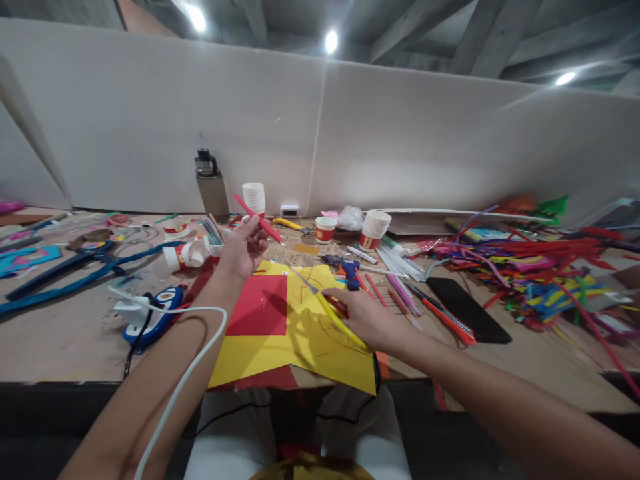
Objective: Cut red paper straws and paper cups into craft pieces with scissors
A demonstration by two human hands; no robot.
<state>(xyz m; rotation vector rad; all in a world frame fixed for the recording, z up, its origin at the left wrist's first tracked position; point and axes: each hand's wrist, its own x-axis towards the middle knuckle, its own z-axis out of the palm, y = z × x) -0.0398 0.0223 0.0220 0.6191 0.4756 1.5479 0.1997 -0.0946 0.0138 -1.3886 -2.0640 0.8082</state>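
Note:
My left hand [245, 248] is raised over the back edge of the yellow paper, its fingers pinching a narrow red strip [269, 229] that slants down to the right. My right hand [356, 312] is closed around what look like yellow-handled scissors [336, 320]; their thin metal end points up and left, apart from the red strip. Beneath both hands lie yellow paper sheets [245, 360] with curved lines drawn on them. A red paper square [260, 307] rests on the left part of the yellow paper. Just beyond my right hand is a blue glue gun [351, 273].
A blue-and-white power strip [159, 320] with a white cable stands left, the cable crossing my left forearm. Paper cups [375, 230], a bottle [212, 190] and yellow-handled pliers [290, 225] sit at the back. Rightward lie a box cutter [450, 320], a black phone [467, 310] and colourful pipe cleaners [530, 257].

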